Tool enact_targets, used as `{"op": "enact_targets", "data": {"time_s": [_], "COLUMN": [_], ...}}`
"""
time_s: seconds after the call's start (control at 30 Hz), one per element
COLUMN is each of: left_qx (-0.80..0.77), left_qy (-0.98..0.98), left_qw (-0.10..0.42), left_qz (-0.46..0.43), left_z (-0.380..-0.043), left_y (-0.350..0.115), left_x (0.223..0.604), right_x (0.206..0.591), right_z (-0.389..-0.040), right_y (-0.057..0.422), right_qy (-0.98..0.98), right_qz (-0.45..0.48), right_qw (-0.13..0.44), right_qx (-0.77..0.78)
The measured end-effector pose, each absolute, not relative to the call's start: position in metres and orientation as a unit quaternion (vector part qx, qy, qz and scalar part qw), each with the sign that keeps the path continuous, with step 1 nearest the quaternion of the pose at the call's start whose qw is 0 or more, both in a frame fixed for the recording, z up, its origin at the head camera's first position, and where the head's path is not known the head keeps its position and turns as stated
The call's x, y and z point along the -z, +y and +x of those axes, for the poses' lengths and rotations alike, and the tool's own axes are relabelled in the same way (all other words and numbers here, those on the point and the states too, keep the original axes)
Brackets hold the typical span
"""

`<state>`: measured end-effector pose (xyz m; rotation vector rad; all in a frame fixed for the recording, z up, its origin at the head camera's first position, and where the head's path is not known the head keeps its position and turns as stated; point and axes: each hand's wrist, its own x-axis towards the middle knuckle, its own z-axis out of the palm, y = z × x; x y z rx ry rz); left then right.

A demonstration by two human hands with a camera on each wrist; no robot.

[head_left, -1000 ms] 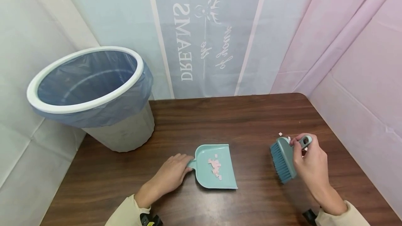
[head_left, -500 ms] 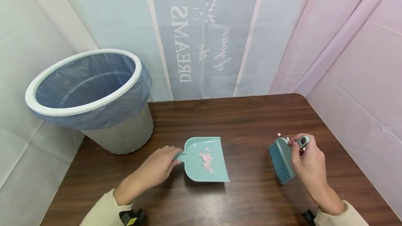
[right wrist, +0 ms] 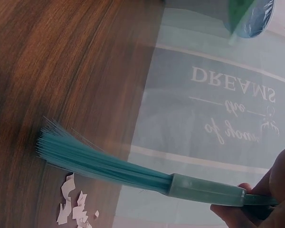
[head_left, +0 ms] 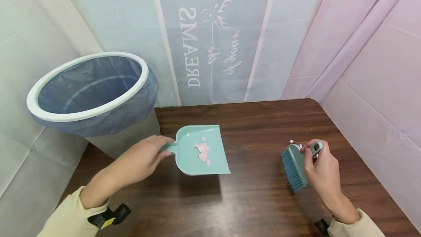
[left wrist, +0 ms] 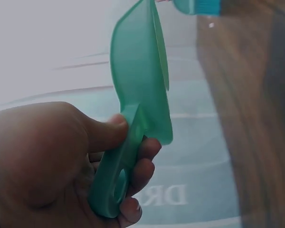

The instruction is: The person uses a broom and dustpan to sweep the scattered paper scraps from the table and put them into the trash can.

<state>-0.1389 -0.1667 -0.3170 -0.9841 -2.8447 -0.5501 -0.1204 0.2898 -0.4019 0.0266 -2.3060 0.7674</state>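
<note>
My left hand (head_left: 144, 158) grips the short handle of a teal dustpan (head_left: 215, 156), thumb on one side and fingers curled round the other in the left wrist view. The pan hangs above the table, its shadow below it, and carries a small heap of pale pink paper scraps (head_left: 202, 151). On the right, my right hand (head_left: 323, 173) pinches the handle of a teal hand brush (head_left: 298, 164), bristles turned left and down. More paper scraps (right wrist: 78, 206) lie on the table beside the bristles in the right wrist view; the brush and hand partly hide them in the head view.
A bin (head_left: 131, 142) with a white rim and blue liner stands at the left back of the dark wooden table (head_left: 256, 127). Printed cloth (head_left: 223, 46) hangs behind the table's back edge, with pale cloth along both sides.
My left hand has lifted the dustpan off the table and moved it left and towards the back, nearer the bin. The scraps ride along in it. My right hand and the brush have barely moved.
</note>
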Motion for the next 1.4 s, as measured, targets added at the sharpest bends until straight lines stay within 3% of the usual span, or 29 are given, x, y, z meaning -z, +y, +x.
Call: {"op": "enact_targets", "data": {"time_s": [0.3,0.57,0.83,1.07,1.4], "left_qx": [0.179,0.174,0.122,0.156,0.218], "left_qy": [-0.924,-0.922,-0.941,-0.932,-0.953], "left_qw": [0.048,0.093,0.133,0.196,0.167], "left_qz": [-0.335,-0.334,-0.285,-0.26,-0.128], "left_z": [-0.14,-0.139,-0.141,-0.155,-0.188], "left_y": [-0.196,-0.228,-0.263,-0.311,-0.386], "left_x": [0.256,0.219,0.199,0.19,0.194], "right_x": [0.402,0.403,0.402,0.401,0.402], "right_z": [-0.123,-0.124,-0.125,-0.126,-0.124], "right_y": [0.29,0.29,0.29,0.29,0.288], "right_qy": [-0.888,-0.888,-0.891,-0.893,-0.891], "right_qz": [0.014,0.018,0.023,0.024,0.026], "right_qw": [0.351,0.349,0.349,0.345,0.345], "right_qx": [-0.298,-0.298,-0.29,-0.288,-0.292]}}
